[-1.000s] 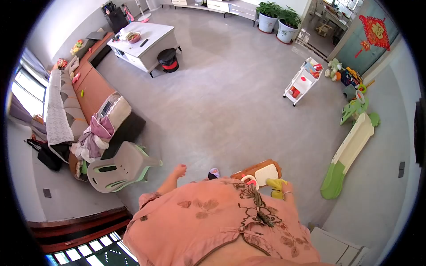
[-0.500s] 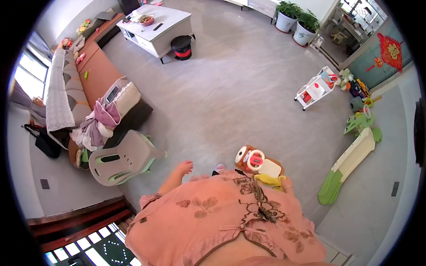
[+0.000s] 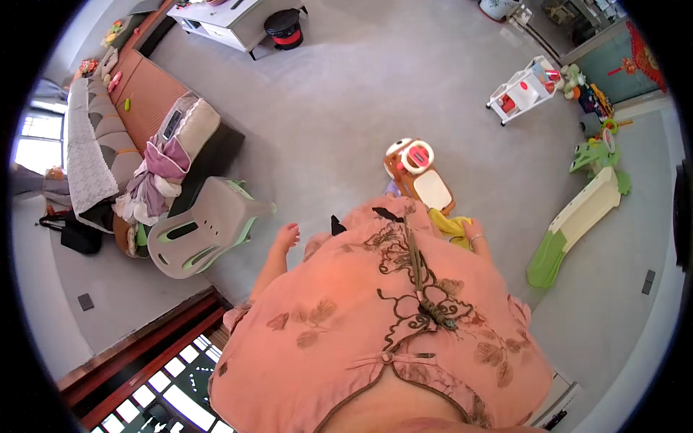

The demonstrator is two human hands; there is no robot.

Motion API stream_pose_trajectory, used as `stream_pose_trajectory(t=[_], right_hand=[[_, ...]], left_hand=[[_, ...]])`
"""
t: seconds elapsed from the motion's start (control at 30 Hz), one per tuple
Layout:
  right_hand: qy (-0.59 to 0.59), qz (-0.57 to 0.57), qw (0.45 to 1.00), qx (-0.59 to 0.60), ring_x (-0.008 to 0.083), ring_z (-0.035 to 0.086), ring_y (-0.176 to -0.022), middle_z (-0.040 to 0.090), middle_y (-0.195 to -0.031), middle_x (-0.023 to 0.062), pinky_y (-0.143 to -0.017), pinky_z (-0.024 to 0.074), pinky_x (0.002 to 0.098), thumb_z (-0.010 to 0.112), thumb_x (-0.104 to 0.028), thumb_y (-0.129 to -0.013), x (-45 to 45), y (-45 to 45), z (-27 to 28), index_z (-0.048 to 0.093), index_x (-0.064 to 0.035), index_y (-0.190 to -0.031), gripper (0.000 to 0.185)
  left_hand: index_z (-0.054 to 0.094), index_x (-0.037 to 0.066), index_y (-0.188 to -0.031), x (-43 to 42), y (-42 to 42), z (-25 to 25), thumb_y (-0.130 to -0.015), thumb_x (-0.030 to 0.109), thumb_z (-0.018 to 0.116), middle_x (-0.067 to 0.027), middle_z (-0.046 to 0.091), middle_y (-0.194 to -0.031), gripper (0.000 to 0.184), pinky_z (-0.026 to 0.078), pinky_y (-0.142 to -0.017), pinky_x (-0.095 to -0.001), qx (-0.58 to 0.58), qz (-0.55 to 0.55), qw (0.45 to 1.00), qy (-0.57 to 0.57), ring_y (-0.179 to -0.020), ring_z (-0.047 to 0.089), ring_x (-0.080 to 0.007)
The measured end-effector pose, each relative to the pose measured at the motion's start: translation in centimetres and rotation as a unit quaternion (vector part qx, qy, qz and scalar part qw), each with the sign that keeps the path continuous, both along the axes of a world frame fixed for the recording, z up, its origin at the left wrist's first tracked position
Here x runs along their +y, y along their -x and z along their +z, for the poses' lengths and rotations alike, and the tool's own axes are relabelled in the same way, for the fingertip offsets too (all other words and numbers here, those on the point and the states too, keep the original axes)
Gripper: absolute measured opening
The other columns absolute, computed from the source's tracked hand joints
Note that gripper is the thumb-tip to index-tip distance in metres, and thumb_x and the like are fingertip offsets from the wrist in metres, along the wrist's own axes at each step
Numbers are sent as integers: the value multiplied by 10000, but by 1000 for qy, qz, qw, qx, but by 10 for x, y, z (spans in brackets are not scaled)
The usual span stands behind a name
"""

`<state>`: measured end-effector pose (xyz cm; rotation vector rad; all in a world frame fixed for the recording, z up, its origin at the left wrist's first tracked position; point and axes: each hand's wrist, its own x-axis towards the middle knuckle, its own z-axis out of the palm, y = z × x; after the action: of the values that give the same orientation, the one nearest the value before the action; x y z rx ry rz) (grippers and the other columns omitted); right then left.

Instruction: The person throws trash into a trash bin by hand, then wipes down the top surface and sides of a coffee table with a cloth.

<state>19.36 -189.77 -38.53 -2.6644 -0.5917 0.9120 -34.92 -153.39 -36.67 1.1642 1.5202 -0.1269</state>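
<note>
My right hand [image 3: 473, 231] is closed on a yellow cloth [image 3: 452, 225], which hangs at the right side of my body. Just ahead of it on the floor stands a brown and white ride-on toy [image 3: 433, 190] with a white and red steering wheel. My left hand [image 3: 289, 234] hangs at my left side, its fingers loosely bent and nothing visible in them. Nearest to that hand is a grey and green plastic chair [image 3: 216, 215]. My pink blouse [image 3: 325, 317] fills the lower middle and hides most of my legs and feet.
A sofa [image 3: 148, 94] with clothes on its near end lines the left. A black bin [image 3: 284, 30] stands by the white coffee table [image 3: 242, 32]. On the right are a white trolley [image 3: 525, 95], a green and cream slide [image 3: 577, 224] and toys along the wall.
The view has tilted down, so the room sits higher in it. The ride-on toy has shifted farther ahead of my body and turned slightly. My right hand still holds the yellow cloth.
</note>
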Motion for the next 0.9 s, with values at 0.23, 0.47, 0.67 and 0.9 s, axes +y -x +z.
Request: stream_pose_trajectory(t=[0.23,0.47,0.67,0.9], right_hand=[[-1,-16,999,36,417,596,-1004,638,-1059,244,-840,489,454,629,-398,-825,39,-14,-10,627,-1,-1068,466],[9,-32,997,73,370,624,-988,649,-1057,233,-823,491,434,627,-375,-830,73,-56,-35,630,12,-1071,456],[13,-33,997,64,370,628,-982,654,-1058,229,-824,491,429,637,-340,-823,122,-97,-23,623,29,-1096,459],[-17,-13,996,85,366,633,-975,658,-1026,229,-833,491,424,650,-318,-816,231,-164,-28,637,13,-1058,410]], left_hand=[[559,124,-1251,9,0,-13,-934,280,524,-52,646,-940,355,495,-576,-342,35,13,999,38,-708,619,-180],[562,118,-1264,86,-101,15,-923,287,519,-60,652,-966,383,501,-602,-337,72,-26,997,31,-735,624,-174],[561,84,-1278,173,-220,54,-896,282,542,-62,659,-982,431,504,-632,-317,-12,-72,996,-53,-755,623,-160],[565,63,-1268,223,-275,95,-873,267,563,-81,671,-963,445,522,-667,-312,-81,-94,983,-137,-782,643,-158]])
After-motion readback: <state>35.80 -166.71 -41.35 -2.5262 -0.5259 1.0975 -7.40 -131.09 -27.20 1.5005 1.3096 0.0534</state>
